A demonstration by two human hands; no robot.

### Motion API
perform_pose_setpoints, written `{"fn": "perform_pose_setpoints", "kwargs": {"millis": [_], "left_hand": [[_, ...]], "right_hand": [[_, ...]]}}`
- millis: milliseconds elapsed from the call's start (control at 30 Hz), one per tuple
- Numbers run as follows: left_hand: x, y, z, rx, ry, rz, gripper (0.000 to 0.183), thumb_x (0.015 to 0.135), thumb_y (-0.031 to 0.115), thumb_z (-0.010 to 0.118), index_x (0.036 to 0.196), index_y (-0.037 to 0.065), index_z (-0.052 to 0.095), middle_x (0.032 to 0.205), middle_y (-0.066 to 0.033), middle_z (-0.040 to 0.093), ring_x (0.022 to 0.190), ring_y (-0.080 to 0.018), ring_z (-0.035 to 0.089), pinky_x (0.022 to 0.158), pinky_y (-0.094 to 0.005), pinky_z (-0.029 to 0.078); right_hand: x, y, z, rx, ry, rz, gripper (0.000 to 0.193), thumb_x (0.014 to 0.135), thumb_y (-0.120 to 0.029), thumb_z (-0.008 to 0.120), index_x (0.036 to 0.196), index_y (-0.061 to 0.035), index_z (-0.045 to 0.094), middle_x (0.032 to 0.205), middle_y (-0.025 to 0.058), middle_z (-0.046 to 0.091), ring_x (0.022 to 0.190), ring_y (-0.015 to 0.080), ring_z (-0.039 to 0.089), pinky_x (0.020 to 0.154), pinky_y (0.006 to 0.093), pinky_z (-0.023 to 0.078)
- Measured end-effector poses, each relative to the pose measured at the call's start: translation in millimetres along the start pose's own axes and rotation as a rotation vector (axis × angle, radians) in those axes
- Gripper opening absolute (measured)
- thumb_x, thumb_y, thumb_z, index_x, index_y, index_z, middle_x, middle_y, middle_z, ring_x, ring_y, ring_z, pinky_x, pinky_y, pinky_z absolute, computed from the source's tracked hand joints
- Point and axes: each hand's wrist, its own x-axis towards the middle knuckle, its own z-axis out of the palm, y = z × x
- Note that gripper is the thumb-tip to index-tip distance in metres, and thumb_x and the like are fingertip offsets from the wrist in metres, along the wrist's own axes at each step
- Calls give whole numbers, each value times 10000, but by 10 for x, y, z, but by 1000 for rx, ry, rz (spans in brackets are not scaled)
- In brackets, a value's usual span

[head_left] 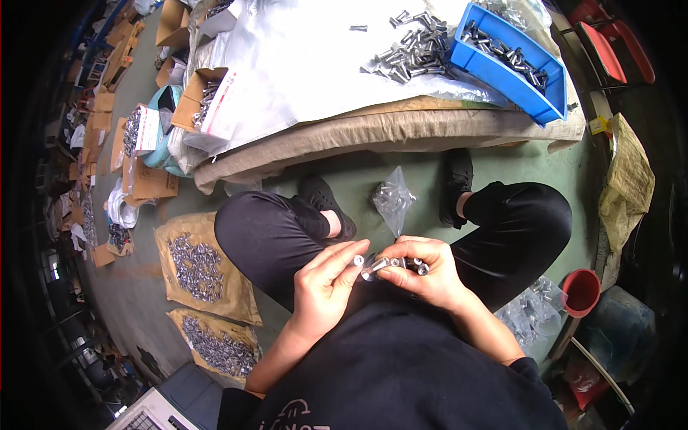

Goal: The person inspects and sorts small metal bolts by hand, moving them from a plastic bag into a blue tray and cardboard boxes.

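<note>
Close to my lap, my left hand (322, 284) pinches a small shiny metal bolt (358, 261) between thumb and fingers. Right beside it, my right hand (434, 274) is closed around several bolts (379, 266), their round ends poking out between the fingers. A clear plastic bag (393, 201) with metal pieces in it shows between my feet. Its narrowed end reaches to my right hand's fingers; whether they grip it I cannot tell.
Ahead stands a covered table (301, 72) with a pile of bolts (416, 50) and a blue bin (512, 64) of bolts. Bolts lie on brown sheets (247, 299) at left. An open carton (208, 107) is at the table's left; a red bucket (580, 292) stands at right.
</note>
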Motion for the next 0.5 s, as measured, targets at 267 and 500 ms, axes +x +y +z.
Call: {"fn": "perform_pose_setpoints", "kwargs": {"millis": [267,500], "left_hand": [[-38,-17,6,-74,-40,-163,247,803,-1,536,1048,-34,551,951,-135,583,773,-155,588,677,-237,468],[87,-277,312,-1679,-143,-798,426,875,392,376,1035,16,494,1093,-166,505,989,-239,506,851,-342,405]], "right_hand": [[4,-55,2,-90,-6,-1,145,703,-70,679,836,-34,632,676,46,575,585,116,529,527,244,413],[95,4,301,-401,62,-327,201,650,-93,699,841,-74,638,696,63,588,605,181,565,536,290,439]]}}
